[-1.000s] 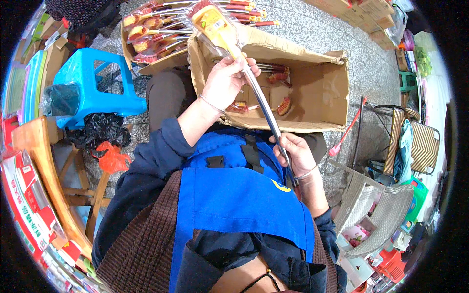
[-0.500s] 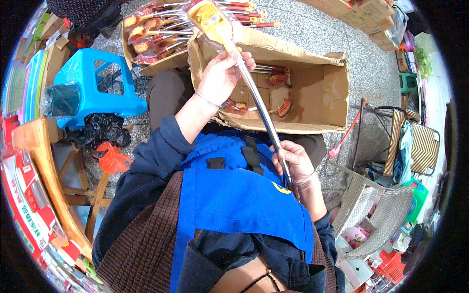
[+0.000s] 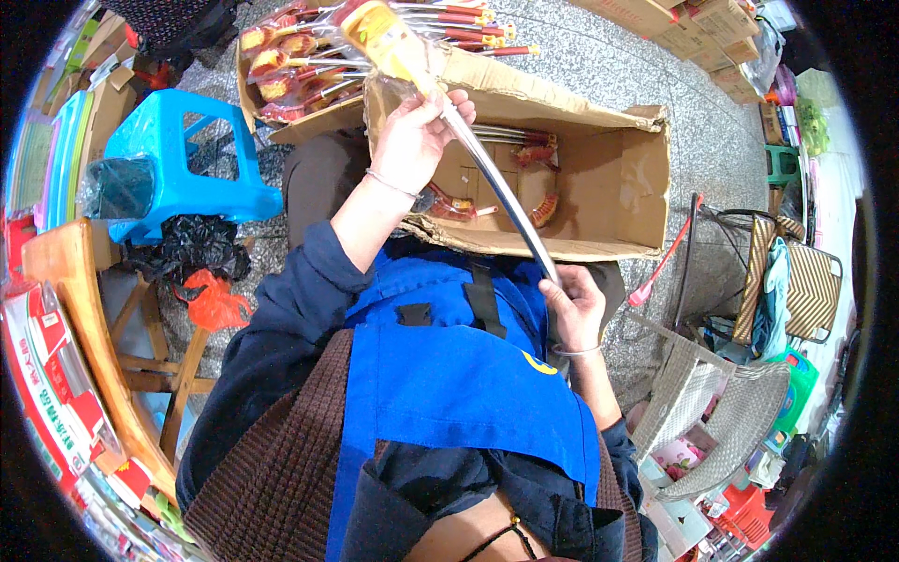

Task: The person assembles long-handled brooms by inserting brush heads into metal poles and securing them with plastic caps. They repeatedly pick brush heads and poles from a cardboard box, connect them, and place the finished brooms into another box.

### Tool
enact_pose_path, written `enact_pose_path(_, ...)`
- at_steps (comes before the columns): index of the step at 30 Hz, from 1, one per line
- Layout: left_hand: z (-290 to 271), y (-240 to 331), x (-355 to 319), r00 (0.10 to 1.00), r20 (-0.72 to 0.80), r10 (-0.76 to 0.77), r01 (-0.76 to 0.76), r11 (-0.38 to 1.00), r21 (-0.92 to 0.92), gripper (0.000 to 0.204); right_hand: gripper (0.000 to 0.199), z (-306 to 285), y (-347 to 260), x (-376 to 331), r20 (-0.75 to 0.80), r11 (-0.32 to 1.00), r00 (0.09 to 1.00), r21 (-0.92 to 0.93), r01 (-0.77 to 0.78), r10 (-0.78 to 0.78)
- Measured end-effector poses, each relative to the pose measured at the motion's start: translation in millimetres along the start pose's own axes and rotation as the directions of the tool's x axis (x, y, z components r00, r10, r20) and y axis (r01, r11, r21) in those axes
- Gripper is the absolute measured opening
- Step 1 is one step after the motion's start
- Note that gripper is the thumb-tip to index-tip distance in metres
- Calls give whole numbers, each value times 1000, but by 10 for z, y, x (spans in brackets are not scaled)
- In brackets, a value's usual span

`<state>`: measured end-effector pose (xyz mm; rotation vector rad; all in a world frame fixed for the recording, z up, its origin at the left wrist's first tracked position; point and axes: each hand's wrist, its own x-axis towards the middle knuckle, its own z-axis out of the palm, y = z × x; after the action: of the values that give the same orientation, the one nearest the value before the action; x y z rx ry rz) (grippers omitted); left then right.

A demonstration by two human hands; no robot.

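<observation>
A long-handled brush (image 3: 496,183) with a shiny metal shaft lies slantwise in front of me. Its head, under clear plastic with a yellow label, points to the upper left. Just below that head my left hand (image 3: 419,139) is closed on the shaft. My right hand (image 3: 576,304) grips the lower end by my apron, and its fingers partly hide that end. Beneath the shaft stands an open cardboard box (image 3: 613,187). Several brushes with red-brown heads (image 3: 543,208) and metal shafts lie inside it.
Beyond the box to the left, another carton holds a pile of wrapped brushes (image 3: 290,66). A blue plastic stool (image 3: 187,159) stands on my left, above a black bag (image 3: 192,248). To the right are a red stick (image 3: 670,253) and a grey woven basket (image 3: 740,421).
The brush has shifted up and to the left, its head farther from me. My left hand has moved slightly with it; my right hand has moved a little up and right, still gripping the lower end.
</observation>
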<state>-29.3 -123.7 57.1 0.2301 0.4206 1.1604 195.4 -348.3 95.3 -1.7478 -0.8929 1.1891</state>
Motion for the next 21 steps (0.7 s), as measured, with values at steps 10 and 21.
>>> enact_pose_path(10,-27,-1,26,997,-82,13,-11,1000,20,9,32,-60,-41,23,10,790,963,-569,226,-268)
enact_pose_path(21,9,100,21,995,96,-9,-2,994,111,19,20,-147,-111,-11,532,855,793,222,-468,296)
